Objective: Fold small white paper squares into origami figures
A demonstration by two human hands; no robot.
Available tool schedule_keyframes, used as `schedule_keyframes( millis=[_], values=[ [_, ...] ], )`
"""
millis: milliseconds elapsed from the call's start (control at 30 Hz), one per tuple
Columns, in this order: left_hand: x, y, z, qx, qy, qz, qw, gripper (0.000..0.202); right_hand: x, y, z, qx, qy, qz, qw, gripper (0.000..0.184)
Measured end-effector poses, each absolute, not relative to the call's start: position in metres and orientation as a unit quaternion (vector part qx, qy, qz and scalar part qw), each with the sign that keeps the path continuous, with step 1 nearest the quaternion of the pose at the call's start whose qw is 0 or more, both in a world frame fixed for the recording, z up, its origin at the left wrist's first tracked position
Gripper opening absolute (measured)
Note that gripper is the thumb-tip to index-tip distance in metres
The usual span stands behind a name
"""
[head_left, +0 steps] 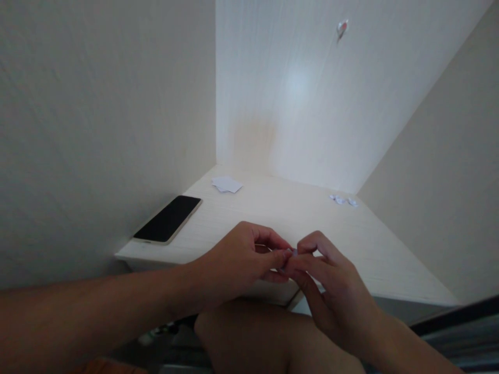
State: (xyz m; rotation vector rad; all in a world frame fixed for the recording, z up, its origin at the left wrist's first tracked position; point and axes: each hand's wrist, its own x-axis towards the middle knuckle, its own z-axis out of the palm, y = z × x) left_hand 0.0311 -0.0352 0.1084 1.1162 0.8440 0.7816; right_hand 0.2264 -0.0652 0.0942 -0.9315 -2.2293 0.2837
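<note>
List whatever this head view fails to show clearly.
All in the head view:
1. Tiny pale piece: pinched between left hand and right hand; their grip hides most of it.
2. White bits on the desk: too small to identify.
3. Small item up high: blurred.

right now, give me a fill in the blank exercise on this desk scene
The flat black phone lies on the pale wooden tabletop beside the ____ wall.
The stack of white paper squares lies farther back than the ____.
The left hand and right hand pinch a tiny pale piece between their ____.
Small white scraps lie near the ____ wall.
Missing: left; phone; fingertips; right.
</note>
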Motion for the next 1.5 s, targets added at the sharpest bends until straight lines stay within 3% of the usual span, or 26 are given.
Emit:
schedule_keyframes(
  millis=[400,633,800,1033,1167,1267,1400,1500],
  values=[
    [0.034,-0.037,0.096,0.531,0.379,0.399,0.644,0.016,0.215,-0.068,0.093,-0.469,-0.754,0.221,0.403,0.018],
    [0.028,-0.039,0.103,0.658,0.362,0.408,0.519,0.015,0.220,-0.064,0.088,-0.416,-0.795,0.115,0.426,0.025],
    [0.019,-0.039,0.104,0.726,0.375,0.383,0.430,0.021,0.225,-0.064,0.087,-0.388,-0.832,0.134,0.374,0.025],
    [0.016,-0.032,0.107,0.641,0.363,0.309,0.602,0.020,0.233,-0.062,0.100,-0.358,-0.858,0.202,0.307,0.027],
    [0.015,-0.031,0.110,0.664,0.360,0.280,0.593,0.016,0.238,-0.061,0.104,-0.350,-0.862,0.226,0.290,0.027],
    [0.015,-0.031,0.112,0.673,0.368,0.288,0.574,0.015,0.236,-0.062,0.102,-0.357,-0.835,0.272,0.319,0.021],
    [0.020,-0.033,0.116,0.653,0.398,0.340,0.547,0.012,0.225,-0.065,0.097,-0.388,-0.696,0.442,0.412,0.007],
    [0.025,-0.036,0.116,0.619,0.410,0.393,0.542,0.012,0.213,-0.066,0.099,-0.407,-0.563,0.523,0.493,0.031]
  ],
)
